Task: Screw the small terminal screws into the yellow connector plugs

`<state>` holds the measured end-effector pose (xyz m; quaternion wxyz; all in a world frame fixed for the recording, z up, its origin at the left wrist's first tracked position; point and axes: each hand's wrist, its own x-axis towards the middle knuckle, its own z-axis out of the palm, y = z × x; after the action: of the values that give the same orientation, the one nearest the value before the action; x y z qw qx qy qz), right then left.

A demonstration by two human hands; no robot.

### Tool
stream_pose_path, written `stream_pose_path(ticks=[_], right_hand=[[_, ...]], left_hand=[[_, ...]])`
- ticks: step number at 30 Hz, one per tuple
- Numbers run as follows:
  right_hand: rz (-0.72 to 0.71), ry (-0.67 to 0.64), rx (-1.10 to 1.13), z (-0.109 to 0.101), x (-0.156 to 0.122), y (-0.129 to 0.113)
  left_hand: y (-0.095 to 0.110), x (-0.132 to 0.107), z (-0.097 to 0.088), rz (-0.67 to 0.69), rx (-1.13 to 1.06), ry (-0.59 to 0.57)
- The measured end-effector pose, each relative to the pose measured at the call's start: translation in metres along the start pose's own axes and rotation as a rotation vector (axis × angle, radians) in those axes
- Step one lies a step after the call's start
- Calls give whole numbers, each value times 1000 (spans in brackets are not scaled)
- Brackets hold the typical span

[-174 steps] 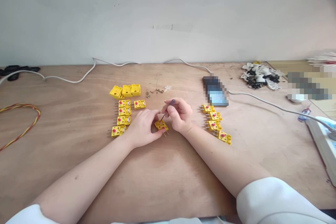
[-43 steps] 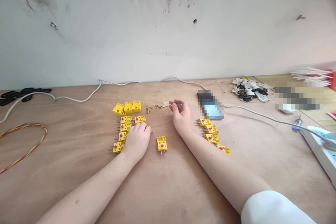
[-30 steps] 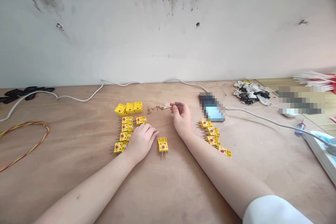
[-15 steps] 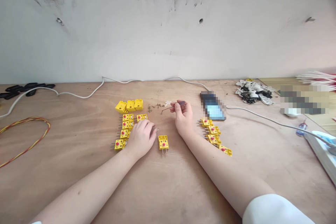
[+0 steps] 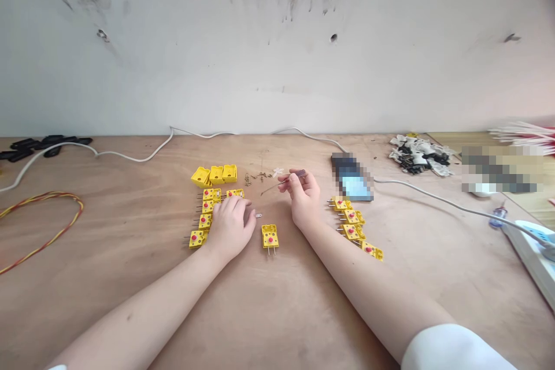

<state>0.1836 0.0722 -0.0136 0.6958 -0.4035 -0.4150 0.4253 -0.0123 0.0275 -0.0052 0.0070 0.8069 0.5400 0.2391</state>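
My left hand rests palm down over the right side of a column of yellow two-pin plugs, fingers loosely bent and thumb apart. Its fingertips are partly hidden. Just beyond the thumb a small pale metal piece shows on the table. My right hand is closed around the dark handle of a thin screwdriver, whose tip points left and down above the table. Between the forearms lies a single opened yellow plug with a red dot, pins toward me.
Yellow covers and loose brass screws lie behind my hands. More plugs lie by my right forearm. Further right are a phone, a pile of white and black parts, a cable and a power strip.
My left hand has shifted slightly left, showing more of the small metal piece. The screwdriver tip has moved a little left and down in my right hand.
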Motion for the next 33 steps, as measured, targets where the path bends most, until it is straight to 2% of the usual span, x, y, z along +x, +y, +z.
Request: stream_pose_path(ticks=[4, 14, 25, 33], right_hand=[[92, -106, 58, 3, -8, 0], [122, -138, 77, 7, -13, 0], [97, -138, 38, 6, -14, -3], [1, -231, -88, 7, -17, -9]], left_hand=[[0, -1, -1, -17, -11, 14], [-3, 0, -1, 19, -55, 9], [-3, 1, 0, 17, -52, 0], [-4, 0, 1, 44, -32, -35]])
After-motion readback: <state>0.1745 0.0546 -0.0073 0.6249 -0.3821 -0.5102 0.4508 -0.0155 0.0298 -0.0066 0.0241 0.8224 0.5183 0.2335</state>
